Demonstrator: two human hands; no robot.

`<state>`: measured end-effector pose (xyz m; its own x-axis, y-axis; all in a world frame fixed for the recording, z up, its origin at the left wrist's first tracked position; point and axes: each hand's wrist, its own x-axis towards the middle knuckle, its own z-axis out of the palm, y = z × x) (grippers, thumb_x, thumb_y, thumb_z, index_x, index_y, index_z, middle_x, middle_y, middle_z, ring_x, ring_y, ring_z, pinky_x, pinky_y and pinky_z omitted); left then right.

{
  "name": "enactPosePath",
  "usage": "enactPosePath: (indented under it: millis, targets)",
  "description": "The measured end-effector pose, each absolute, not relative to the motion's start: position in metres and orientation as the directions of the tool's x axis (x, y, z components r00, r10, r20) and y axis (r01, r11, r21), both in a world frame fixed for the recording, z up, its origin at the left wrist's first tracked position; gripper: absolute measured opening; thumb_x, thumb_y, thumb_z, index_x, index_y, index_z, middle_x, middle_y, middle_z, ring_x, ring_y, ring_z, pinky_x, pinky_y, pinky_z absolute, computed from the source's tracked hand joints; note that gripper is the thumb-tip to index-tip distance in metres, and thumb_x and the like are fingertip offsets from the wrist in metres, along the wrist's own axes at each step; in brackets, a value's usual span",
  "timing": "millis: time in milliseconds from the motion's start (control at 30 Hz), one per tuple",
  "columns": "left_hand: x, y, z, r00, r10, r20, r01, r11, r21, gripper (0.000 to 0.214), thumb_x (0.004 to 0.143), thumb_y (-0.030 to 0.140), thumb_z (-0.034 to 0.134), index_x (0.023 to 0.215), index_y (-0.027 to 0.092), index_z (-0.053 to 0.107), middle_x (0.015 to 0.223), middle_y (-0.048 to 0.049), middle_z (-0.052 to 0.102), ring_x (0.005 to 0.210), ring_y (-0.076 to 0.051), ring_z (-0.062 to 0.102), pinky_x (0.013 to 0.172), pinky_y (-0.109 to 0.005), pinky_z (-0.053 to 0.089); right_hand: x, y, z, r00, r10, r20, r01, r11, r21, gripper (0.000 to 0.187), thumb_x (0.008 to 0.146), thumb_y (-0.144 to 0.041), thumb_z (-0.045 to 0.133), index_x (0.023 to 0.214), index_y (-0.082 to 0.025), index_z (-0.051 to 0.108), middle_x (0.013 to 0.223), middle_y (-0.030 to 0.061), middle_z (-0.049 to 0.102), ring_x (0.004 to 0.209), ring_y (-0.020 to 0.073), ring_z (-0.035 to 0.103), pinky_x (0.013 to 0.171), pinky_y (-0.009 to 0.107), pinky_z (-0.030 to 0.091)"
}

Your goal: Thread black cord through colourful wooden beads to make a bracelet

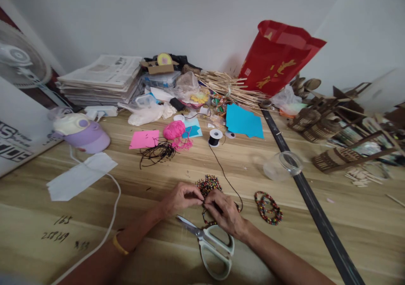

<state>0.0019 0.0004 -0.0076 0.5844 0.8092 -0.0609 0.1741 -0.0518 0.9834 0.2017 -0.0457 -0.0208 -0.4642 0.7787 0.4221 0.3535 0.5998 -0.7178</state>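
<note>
My left hand (186, 197) and my right hand (225, 212) meet over the table, thumbs and fingertips pinched together on a thin black cord. A strand of small coloured beads (208, 222) hangs below the fingers, partly hidden by my right hand. The cord (228, 179) runs from a white spool (215, 138) of black cord, curves past my right hand and disappears behind it. Just beyond my fingertips lies a pile of multicoloured beads (209, 184). Open-bladed scissors with pale handles (216, 251) rest nearest me. Finished-looking beaded bracelets (268, 208) lie to the right.
A clear jar (282, 165) lies beside a black strip (311, 200) crossing the table. Farther back are pink yarn (174, 130), black cord pieces (158, 152), blue paper (244, 121) and a red bag (278, 59). A white cable (117, 196) curves at the left.
</note>
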Motion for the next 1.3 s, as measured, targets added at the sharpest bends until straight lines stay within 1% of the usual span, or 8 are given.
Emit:
enactPosePath:
  millis: [267, 400, 533, 700, 833, 1133, 1200, 1300]
  targets:
    - [0.003, -0.001, -0.011, 0.58, 0.801, -0.147, 0.119, 0.096, 0.988, 0.015, 0.064, 0.024, 0.075, 0.07, 0.011, 0.069, 0.069, -0.0039, 0.068, 0.064, -0.013, 0.059, 0.063, -0.022, 0.044, 0.202, -0.047, -0.021, -0.458, 0.791, 0.407, 0.365, 0.584, -0.725, 0.008, 0.094, -0.024, 0.05, 0.089, -0.019, 0.053, 0.077, 0.0025, 0.057, 0.067, 0.0133, 0.054, 0.059, 0.023, 0.044]
    - [0.002, -0.001, -0.011, 0.591, 0.8, -0.104, 0.119, 0.042, 0.992, 0.016, 0.067, 0.025, 0.075, 0.07, 0.011, 0.069, 0.071, -0.0042, 0.068, 0.066, -0.013, 0.059, 0.064, -0.022, 0.044, 0.202, -0.047, -0.021, -0.46, 0.788, 0.41, 0.357, 0.586, -0.727, 0.006, 0.093, -0.026, 0.053, 0.094, -0.02, 0.053, 0.079, 0.0025, 0.057, 0.067, 0.0131, 0.054, 0.059, 0.023, 0.044]
    - [0.001, 0.0, -0.01, 0.614, 0.789, -0.037, 0.116, -0.044, 0.992, 0.014, 0.071, 0.025, 0.073, 0.07, 0.012, 0.069, 0.073, -0.0044, 0.068, 0.069, -0.014, 0.059, 0.066, -0.023, 0.044, 0.203, -0.047, -0.019, -0.486, 0.775, 0.404, 0.349, 0.595, -0.724, 0.005, 0.094, -0.022, 0.049, 0.094, -0.02, 0.054, 0.082, 0.0041, 0.057, 0.07, 0.0141, 0.055, 0.061, 0.024, 0.045]
    - [0.001, 0.001, -0.006, 0.599, 0.801, -0.006, 0.089, -0.059, 0.994, 0.016, 0.071, 0.027, 0.073, 0.07, 0.012, 0.069, 0.072, -0.0045, 0.067, 0.071, -0.015, 0.059, 0.069, -0.025, 0.044, 0.202, -0.049, -0.012, -0.485, 0.775, 0.406, 0.353, 0.598, -0.719, 0.002, 0.088, -0.019, 0.051, 0.087, -0.02, 0.052, 0.08, 0.0038, 0.055, 0.069, 0.0146, 0.053, 0.06, 0.025, 0.044]
    - [0.001, 0.0, 0.001, 0.588, 0.808, 0.031, 0.068, -0.088, 0.994, 0.015, 0.072, 0.026, 0.072, 0.068, 0.013, 0.068, 0.071, -0.0039, 0.067, 0.07, -0.015, 0.059, 0.071, -0.025, 0.044, 0.201, -0.05, -0.01, -0.453, 0.799, 0.396, 0.329, 0.562, -0.759, 0.01, 0.089, -0.022, 0.05, 0.079, -0.02, 0.05, 0.08, 0.0046, 0.055, 0.072, 0.0156, 0.054, 0.063, 0.027, 0.045]
    - [-0.001, 0.002, 0.0, 0.571, 0.819, 0.054, 0.061, -0.107, 0.992, 0.016, 0.074, 0.028, 0.071, 0.07, 0.013, 0.067, 0.071, -0.0037, 0.068, 0.07, -0.015, 0.059, 0.071, -0.026, 0.044, 0.204, -0.048, -0.013, -0.324, 0.901, 0.29, 0.318, 0.392, -0.863, 0.02, 0.095, -0.032, 0.046, 0.081, -0.019, 0.054, 0.07, 0.0011, 0.053, 0.063, 0.0129, 0.049, 0.058, 0.024, 0.039]
    - [-0.002, 0.002, 0.001, 0.582, 0.813, 0.026, 0.048, -0.066, 0.997, 0.018, 0.074, 0.03, 0.071, 0.071, 0.013, 0.066, 0.073, -0.0047, 0.069, 0.072, -0.015, 0.06, 0.072, -0.026, 0.045, 0.204, -0.048, -0.011, -0.295, 0.929, 0.222, 0.287, 0.308, -0.907, 0.026, 0.095, -0.038, 0.045, 0.082, -0.018, 0.055, 0.067, 0.0001, 0.053, 0.059, 0.012, 0.047, 0.054, 0.023, 0.037]
    - [-0.003, 0.001, 0.006, 0.621, 0.782, -0.043, -0.01, 0.062, 0.998, 0.023, 0.076, 0.035, 0.069, 0.075, 0.013, 0.063, 0.082, -0.0074, 0.072, 0.079, -0.017, 0.064, 0.075, -0.028, 0.046, 0.204, -0.045, -0.003, -0.287, 0.953, 0.1, 0.15, 0.148, -0.978, 0.033, 0.094, -0.047, 0.045, 0.083, -0.017, 0.054, 0.066, -0.0004, 0.054, 0.054, 0.0102, 0.045, 0.05, 0.021, 0.036]
